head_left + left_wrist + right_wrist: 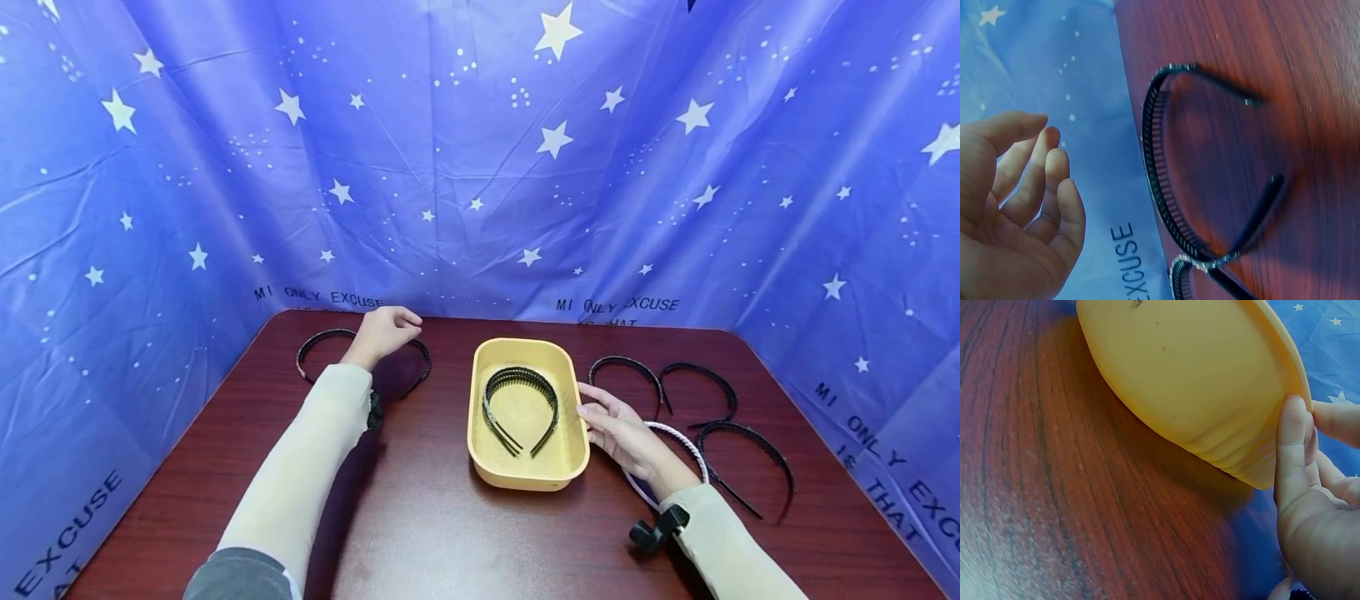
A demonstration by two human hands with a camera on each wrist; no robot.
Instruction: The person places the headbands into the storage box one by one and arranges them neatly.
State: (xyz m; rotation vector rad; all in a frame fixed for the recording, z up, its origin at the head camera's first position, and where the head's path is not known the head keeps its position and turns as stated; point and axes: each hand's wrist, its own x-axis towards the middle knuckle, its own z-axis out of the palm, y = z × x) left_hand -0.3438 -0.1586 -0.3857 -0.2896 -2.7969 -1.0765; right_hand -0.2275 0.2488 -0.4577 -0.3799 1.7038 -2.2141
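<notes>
My left hand [385, 335] is over the far left of the table, fingers loosely bent and holding nothing. Below it lie black toothed headbands, one [1157, 156] whole in the left wrist view and another [1180, 275] cut off by the frame; in the head view the hand and forearm partly cover them. A yellow tub [480, 433] stands mid-table with black headbands [491, 400] nested inside. At the tub's right side my right hand [626, 433] pinches the rim, its thumb [1291, 440] against the outer wall. A pale braided headband [686, 442] lies partly under the right wrist.
Three black headbands lie on the right: one [626, 360] beside the tub, one [705, 369] farther right, one [765, 442] nearer the front. Dark red wood forms the table [427, 533]. A blue starry cloth [480, 150] hangs behind and along both sides.
</notes>
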